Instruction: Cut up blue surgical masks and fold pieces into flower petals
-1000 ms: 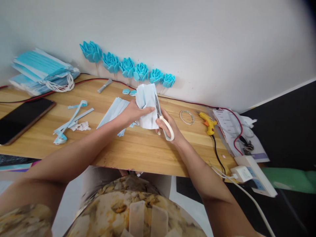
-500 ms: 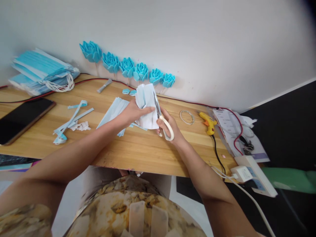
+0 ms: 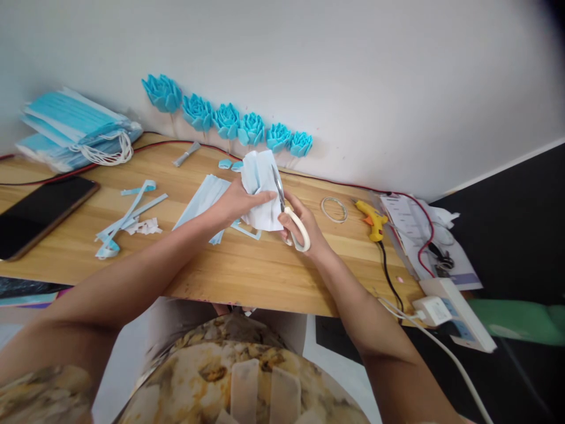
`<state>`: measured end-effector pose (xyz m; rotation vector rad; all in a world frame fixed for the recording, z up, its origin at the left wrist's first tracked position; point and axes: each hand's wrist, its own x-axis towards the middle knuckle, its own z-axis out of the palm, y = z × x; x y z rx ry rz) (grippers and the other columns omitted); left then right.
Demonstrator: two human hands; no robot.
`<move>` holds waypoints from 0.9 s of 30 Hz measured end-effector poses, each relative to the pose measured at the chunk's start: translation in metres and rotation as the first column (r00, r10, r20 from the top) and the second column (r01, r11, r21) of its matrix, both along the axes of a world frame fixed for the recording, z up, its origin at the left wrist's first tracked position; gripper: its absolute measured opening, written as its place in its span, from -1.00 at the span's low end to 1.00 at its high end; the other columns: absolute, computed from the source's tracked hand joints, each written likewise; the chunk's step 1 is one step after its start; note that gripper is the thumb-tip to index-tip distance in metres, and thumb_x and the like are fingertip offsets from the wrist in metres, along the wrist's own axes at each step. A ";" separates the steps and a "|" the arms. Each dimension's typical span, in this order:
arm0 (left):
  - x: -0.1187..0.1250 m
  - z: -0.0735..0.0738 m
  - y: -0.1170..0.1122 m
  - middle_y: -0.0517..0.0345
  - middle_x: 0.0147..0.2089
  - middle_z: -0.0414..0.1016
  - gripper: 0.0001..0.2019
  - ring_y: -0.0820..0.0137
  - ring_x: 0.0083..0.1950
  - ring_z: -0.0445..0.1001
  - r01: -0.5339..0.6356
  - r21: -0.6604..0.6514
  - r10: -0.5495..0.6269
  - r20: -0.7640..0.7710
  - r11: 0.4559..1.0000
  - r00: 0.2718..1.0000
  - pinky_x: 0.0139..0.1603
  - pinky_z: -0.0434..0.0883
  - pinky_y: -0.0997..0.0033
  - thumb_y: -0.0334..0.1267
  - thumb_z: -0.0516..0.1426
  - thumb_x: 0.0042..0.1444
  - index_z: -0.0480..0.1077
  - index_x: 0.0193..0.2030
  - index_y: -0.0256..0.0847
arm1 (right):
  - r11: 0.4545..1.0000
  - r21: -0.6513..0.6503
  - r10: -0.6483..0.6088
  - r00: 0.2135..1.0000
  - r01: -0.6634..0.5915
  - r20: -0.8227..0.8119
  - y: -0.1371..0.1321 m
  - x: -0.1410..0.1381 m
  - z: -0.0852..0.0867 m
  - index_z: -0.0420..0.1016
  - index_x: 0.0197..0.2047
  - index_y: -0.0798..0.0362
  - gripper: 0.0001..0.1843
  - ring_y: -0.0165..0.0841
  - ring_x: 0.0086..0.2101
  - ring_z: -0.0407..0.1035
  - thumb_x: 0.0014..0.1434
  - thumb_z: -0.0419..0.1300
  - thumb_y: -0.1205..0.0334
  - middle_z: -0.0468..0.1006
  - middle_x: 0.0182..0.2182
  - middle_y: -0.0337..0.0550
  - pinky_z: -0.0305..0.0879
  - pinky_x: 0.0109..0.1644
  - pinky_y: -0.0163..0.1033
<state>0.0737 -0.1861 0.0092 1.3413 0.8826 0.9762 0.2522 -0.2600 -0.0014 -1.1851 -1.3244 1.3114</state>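
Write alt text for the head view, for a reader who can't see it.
The left hand holds pale mask fabric while the right hand holds white-handled scissors at its edge. Six blue flowers line the wall behind; face masks lie stacked left on the wooden table, a yellow glue gun right.

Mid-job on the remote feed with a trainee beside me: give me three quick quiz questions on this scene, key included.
1. Multiple choice: how many blue flowers are in the row by the wall? A four, B six, C nine.
2. True or false: the phone lies left of the yellow glue gun.
3. Fill in: the left hand holds a white sheet; the right hand holds the ___.

Key: 1 B. 2 True. 3 scissors.
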 end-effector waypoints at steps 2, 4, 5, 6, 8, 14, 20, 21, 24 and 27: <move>-0.001 0.002 -0.001 -0.15 0.03 0.63 -0.48 0.05 0.06 0.59 -0.015 -0.016 0.015 0.018 1.000 1.000 0.02 0.55 0.11 0.00 0.40 -0.05 0.47 -0.04 -0.28 | 1.000 -0.004 -0.017 1.000 0.017 -0.004 0.001 0.000 -0.002 0.13 0.50 0.11 0.21 -0.50 -0.69 0.17 -0.02 0.46 -0.33 0.35 -0.67 -0.47 0.13 -0.66 -0.37; -0.002 0.005 0.000 -0.15 -0.02 0.63 -0.50 0.02 0.04 0.60 -0.047 -0.039 0.048 0.028 0.998 0.998 0.00 0.55 0.10 0.06 0.38 -0.01 0.48 -0.08 -0.29 | 1.000 -0.010 -0.028 1.000 0.028 -0.009 0.001 0.001 -0.004 0.14 0.50 0.09 0.20 -0.50 -0.69 0.17 -0.03 0.47 -0.31 0.35 -0.66 -0.48 0.11 -0.67 -0.37; -0.002 0.007 0.000 -0.16 -0.04 0.63 -0.49 0.01 0.04 0.60 -0.061 -0.048 0.063 0.036 0.997 0.997 0.01 0.55 0.08 0.08 0.37 -0.01 0.48 -0.09 -0.29 | 1.000 -0.012 -0.027 1.000 0.027 -0.011 0.002 0.001 -0.005 0.14 0.50 0.07 0.19 -0.50 -0.69 0.17 -0.02 0.47 -0.32 0.34 -0.66 -0.48 0.10 -0.67 -0.37; -0.003 0.008 0.001 -0.16 -0.05 0.63 -0.49 0.00 0.03 0.60 -0.071 -0.053 0.074 0.050 0.996 0.996 0.02 0.55 0.07 0.08 0.37 -0.01 0.48 -0.09 -0.30 | 1.000 -0.014 -0.023 1.000 0.023 -0.010 0.002 0.001 -0.005 0.15 0.50 0.06 0.18 -0.50 -0.69 0.16 -0.02 0.46 -0.32 0.33 -0.66 -0.48 0.09 -0.67 -0.37; -0.004 0.009 0.002 -0.15 -0.04 0.63 -0.49 0.00 0.03 0.60 -0.075 -0.052 0.079 0.087 0.996 0.993 0.05 0.54 0.06 0.04 0.39 -0.04 0.48 -0.09 -0.32 | 1.000 -0.019 -0.007 1.000 0.007 0.000 0.002 0.001 -0.006 0.15 0.50 0.04 0.18 -0.50 -0.69 0.15 -0.01 0.45 -0.34 0.32 -0.66 -0.48 0.09 -0.66 -0.36; -0.003 0.008 0.003 -0.12 -0.06 0.63 -0.54 0.07 -0.02 0.60 -0.084 -0.044 0.090 0.140 0.995 0.986 0.04 0.55 0.09 -0.06 0.40 -0.09 0.50 -0.13 -0.32 | 0.999 0.019 0.031 0.998 -0.032 0.052 -0.002 -0.001 0.006 0.24 0.45 0.05 0.13 -0.46 -0.55 0.24 0.01 0.38 -0.44 0.39 -0.49 -0.35 0.19 -0.52 -0.31; -0.002 0.007 -0.002 -0.05 -0.14 0.64 -0.61 0.08 -0.08 0.60 -0.051 -0.021 0.051 0.016 0.998 0.999 -0.08 0.56 0.11 -0.07 0.39 -0.09 0.51 -0.19 -0.26 | 0.998 0.022 0.049 0.995 -0.051 0.085 -0.004 -0.002 0.012 0.20 0.47 0.09 0.18 -0.42 -0.51 0.25 0.01 0.35 -0.49 0.39 -0.46 -0.30 0.22 -0.45 -0.26; -0.002 0.006 -0.002 -0.04 -0.16 0.63 -0.62 0.08 -0.10 0.60 -0.050 -0.018 0.050 -0.006 0.999 0.999 -0.11 0.56 0.12 -0.07 0.40 -0.09 0.51 -0.20 -0.25 | 0.999 0.019 0.046 0.995 -0.048 0.087 -0.004 -0.002 0.012 0.19 0.47 0.08 0.19 -0.42 -0.50 0.25 0.00 0.35 -0.49 0.39 -0.45 -0.30 0.23 -0.45 -0.25; -0.001 0.004 -0.002 -0.03 -0.17 0.63 -0.63 0.09 -0.11 0.60 -0.058 -0.007 0.058 -0.026 0.998 0.998 -0.16 0.54 0.15 -0.07 0.40 -0.09 0.49 -0.22 -0.23 | 0.999 0.016 0.035 0.995 -0.037 0.090 -0.004 -0.002 0.012 0.20 0.46 0.06 0.18 -0.39 -0.50 0.27 0.00 0.35 -0.50 0.39 -0.45 -0.29 0.25 -0.44 -0.23; -0.001 0.002 0.000 -0.04 -0.16 0.63 -0.62 0.09 -0.11 0.60 -0.059 -0.004 0.059 -0.016 0.998 0.998 -0.17 0.54 0.16 -0.05 0.40 -0.09 0.49 -0.20 -0.23 | 0.999 0.020 0.026 0.994 -0.028 0.106 -0.004 -0.002 0.013 0.23 0.44 0.03 0.13 -0.36 -0.49 0.29 0.01 0.34 -0.50 0.41 -0.45 -0.27 0.27 -0.44 -0.22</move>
